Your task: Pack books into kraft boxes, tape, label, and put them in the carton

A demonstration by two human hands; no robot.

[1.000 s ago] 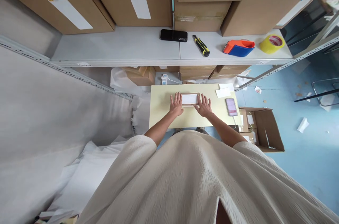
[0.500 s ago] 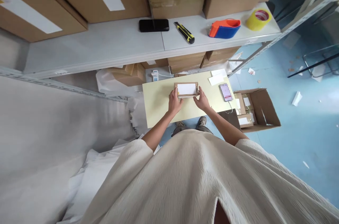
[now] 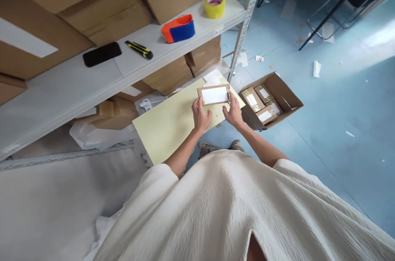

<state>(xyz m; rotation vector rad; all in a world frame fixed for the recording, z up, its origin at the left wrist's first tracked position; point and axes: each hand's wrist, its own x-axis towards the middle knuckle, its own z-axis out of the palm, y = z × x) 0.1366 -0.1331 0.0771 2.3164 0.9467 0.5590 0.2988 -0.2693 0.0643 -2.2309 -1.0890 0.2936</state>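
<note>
Between my two hands is a small cardboard box [image 3: 214, 95] with a white label on its upper face and shiny tape at its right end. My left hand [image 3: 201, 115] grips its left end, fingers along the side and thumb toward me. Its right end is held by my right hand [image 3: 233, 109]. The box is above the pale yellow tabletop [image 3: 166, 129]. On the floor to the right, an open carton [image 3: 285, 92] holds several small labelled boxes [image 3: 265, 114].
A shelf [image 3: 101, 74] crosses in front, bearing large cartons, a black phone [image 3: 102, 54], a utility knife [image 3: 139, 49], an orange and blue tape dispenser [image 3: 178, 28] and a yellow tape roll [image 3: 214, 5]. A metal post [image 3: 245, 22] stands beyond the table; paper scraps litter the blue floor.
My view and body have turned right, so the shelf and table swing left and the open carton comes nearer the middle. The small box stays in both hands, now toward the table's right end.
</note>
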